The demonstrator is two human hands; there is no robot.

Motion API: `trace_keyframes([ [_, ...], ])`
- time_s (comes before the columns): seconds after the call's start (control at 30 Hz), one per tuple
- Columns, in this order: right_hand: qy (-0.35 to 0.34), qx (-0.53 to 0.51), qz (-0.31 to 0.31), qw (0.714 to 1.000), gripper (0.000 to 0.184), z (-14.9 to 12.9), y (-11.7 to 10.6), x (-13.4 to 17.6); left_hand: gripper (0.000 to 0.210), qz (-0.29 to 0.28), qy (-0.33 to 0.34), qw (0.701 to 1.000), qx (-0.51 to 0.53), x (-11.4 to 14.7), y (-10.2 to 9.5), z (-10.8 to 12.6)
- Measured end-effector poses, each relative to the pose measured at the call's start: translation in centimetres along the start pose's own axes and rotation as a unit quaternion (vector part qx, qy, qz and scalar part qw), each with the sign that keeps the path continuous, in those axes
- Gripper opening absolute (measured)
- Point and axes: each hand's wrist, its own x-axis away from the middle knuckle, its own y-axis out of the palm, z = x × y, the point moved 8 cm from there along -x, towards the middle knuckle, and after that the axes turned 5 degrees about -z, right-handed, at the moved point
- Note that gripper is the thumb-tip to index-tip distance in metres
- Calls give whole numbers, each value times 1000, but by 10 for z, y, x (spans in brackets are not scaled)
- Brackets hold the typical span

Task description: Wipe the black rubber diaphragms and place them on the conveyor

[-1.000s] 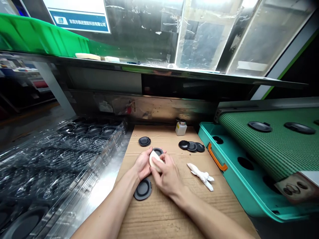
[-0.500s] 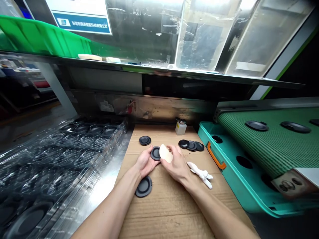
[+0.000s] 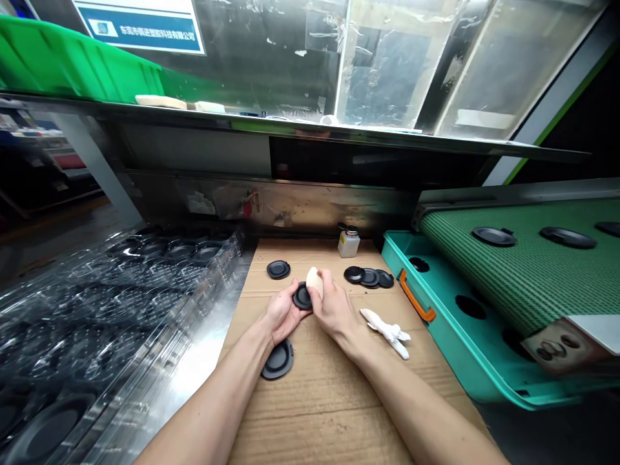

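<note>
My left hand (image 3: 282,315) is closed on the edge of a round black plastic lid (image 3: 301,296), with the thumb on its near rim. My right hand (image 3: 333,309) pinches a cream-coloured pad (image 3: 314,279), perhaps a sponge or cloth, against the lid's right side. The fingers hide part of both pieces. Below my left wrist lies another black lid (image 3: 278,360) on the cardboard (image 3: 320,413), and a further lid (image 3: 278,269) rests beyond the hand. Several overlapping black lids (image 3: 370,278) lie to the right, near a crumpled white glove (image 3: 387,330).
A small white bottle (image 3: 349,243) stands at the back of the cardboard. Clear plastic trays (image 3: 130,303) holding black lids fill the left. On the right, a teal bin (image 3: 484,374) with an orange handle sits under a green conveyor belt (image 3: 513,278) carrying lids. A metal shelf (image 3: 290,128) crosses above.
The cream pad has turned more edge-on, and my right hand has closed in over it toward the lid. My left hand still holds the lid. The view has shifted slightly.
</note>
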Motion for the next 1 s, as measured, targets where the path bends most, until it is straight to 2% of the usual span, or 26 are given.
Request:
trace_keyframes([
  [0.2,-55,-6,-26,998,32,-7,2,4,27,2,12,1000,-10,-1,1,0],
  [0.33,-11,43,5,999,27,0,-3,0,31,8,12,1000,-19,0,0,0],
  [0.5,-44,48,-3,998,25,-7,-2,1,28,3,9,999,-41,2,2,0],
  [0.63,-18,74,15,997,25,-4,-2,0,29,13,15,999,-34,2,1,0],
  [0.7,-30,75,9,997,26,-5,1,0,27,9,16,999,-35,1,2,0],
  [0.8,-35,29,10,999,25,-2,-1,0,27,5,15,999,-33,2,2,2],
  [0.9,-8,-77,33,996,25,16,-10,-1,34,-3,9,1000,-19,1,2,3],
  [1.0,26,-190,-13,981,27,33,-4,-2,33,6,4,1000,-5,1,-1,3],
])
